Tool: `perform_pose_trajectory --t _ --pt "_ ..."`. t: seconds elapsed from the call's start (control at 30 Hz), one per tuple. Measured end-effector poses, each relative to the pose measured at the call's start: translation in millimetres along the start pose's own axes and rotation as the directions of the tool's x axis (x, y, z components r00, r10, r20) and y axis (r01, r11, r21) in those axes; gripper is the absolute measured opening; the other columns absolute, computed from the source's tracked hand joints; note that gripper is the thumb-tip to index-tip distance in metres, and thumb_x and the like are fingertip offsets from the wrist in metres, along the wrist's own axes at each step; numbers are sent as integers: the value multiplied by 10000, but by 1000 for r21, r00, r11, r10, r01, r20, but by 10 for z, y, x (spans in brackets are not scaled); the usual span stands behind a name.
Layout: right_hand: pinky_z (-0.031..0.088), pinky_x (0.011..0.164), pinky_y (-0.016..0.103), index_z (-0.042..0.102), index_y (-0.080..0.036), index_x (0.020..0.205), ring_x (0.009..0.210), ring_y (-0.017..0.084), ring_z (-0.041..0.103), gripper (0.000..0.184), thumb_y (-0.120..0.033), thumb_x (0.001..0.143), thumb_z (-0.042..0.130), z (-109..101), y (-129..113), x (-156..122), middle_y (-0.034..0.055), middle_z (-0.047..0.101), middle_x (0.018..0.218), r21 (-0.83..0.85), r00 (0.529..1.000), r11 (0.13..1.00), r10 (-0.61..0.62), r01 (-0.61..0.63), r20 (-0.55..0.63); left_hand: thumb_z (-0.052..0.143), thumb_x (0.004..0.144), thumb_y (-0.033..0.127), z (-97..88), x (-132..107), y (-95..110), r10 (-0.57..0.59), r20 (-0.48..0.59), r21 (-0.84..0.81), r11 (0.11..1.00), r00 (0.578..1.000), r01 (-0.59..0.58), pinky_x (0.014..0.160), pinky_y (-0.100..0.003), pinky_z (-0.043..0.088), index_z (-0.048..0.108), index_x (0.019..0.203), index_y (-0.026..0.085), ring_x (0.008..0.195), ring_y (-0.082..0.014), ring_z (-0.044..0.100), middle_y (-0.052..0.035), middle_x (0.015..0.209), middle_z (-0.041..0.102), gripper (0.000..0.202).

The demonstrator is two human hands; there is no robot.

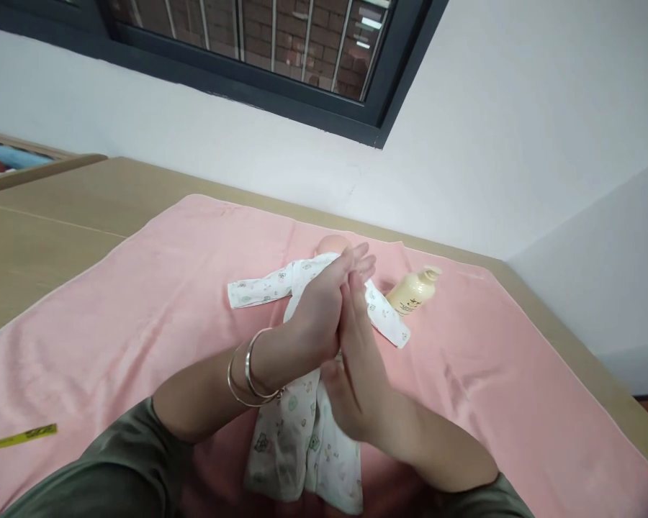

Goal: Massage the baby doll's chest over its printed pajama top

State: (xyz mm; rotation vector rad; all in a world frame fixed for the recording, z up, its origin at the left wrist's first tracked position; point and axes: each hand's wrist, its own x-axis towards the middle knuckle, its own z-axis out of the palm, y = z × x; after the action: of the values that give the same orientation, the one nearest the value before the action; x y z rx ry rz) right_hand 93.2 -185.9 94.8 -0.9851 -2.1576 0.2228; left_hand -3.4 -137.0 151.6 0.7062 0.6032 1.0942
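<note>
My left hand (318, 313) and my right hand (361, 360) are pressed palm to palm in the middle of the head view. Their fingers are stretched out, and nothing shows between them. Two bangles (250, 368) circle my left wrist. Below the hands lies a white baby outfit (284, 439) with a small green print, its sleeves spread to both sides. A rounded, skin-coloured head (332, 244), like a doll's, shows at its collar; my hands hide most of it. A pale yellow pump bottle (410, 291) is by the right sleeve, tilted in view.
A pink blanket (156, 302) covers much of the wooden surface (48, 237). On its left lies a yellow strip (19, 437) with dark marks, perhaps a measuring tape. Behind rise a white wall (464, 144) and a dark-framed window (302, 108) with bars.
</note>
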Motion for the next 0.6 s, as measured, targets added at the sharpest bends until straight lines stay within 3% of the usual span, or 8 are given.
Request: perform_pose_trajectory --t 0.07,0.17,0.27,0.4,0.5,0.6 --pt "163 1304 629 -233 -207 1624 1603 340 -93 863 -475 1049 352 5 -73 -68 32 -174 1741 108 999 994 -29 25 36 429 1028 462 -25 -71 -64 179 -10 125 976 984 -177 1296 -509 266 536 1457 284 1566 -300 314 -25 1563 539 476" --pt "228 1297 615 -231 -223 1623 1607 317 -76 879 -496 1046 372 -73 -114 -113 22 -140 1748 235 998 972 -22 8 58 378 1049 480 -75 -178 -207 345 36 306 890 938 -339 1334 -515 156 425 1551 331 1615 -284 148 28 1665 391 526" --pt "189 1307 618 -135 -303 1648 1609 297 -60 822 -512 1051 391 -195 -111 -115 -32 -86 1754 275 999 961 -18 9 27 320 1066 496 -133 -281 -372 440 228 446 745 868 -495 1356 -465 106 243 1630 380 1625 -252 34 73 1715 264 580" --pt "180 1330 556 64 -336 1664 1615 265 30 660 -466 1069 317 -358 -38 -77 -64 51 1757 307 987 947 130 -94 -98 277 1076 447 -127 -388 -612 434 486 481 593 759 -646 1358 -489 85 -54 1657 365 1616 -261 -53 60 1756 93 675" --pt "177 1320 599 141 -358 1652 1616 269 34 604 -473 1066 233 -417 43 -47 -83 112 1748 345 947 931 212 -121 -241 254 1082 387 -72 -438 -719 395 604 453 544 692 -706 1347 -545 111 -81 1660 322 1617 -293 -2 -12 1761 74 671" --pt "127 1317 637 57 -396 1655 1608 281 -73 656 -528 1045 261 -390 44 -53 -126 29 1748 299 928 949 194 -97 -316 241 1083 372 -46 -480 -688 404 663 434 479 631 -763 1339 -571 99 -83 1661 303 1615 -314 16 -37 1761 39 667"
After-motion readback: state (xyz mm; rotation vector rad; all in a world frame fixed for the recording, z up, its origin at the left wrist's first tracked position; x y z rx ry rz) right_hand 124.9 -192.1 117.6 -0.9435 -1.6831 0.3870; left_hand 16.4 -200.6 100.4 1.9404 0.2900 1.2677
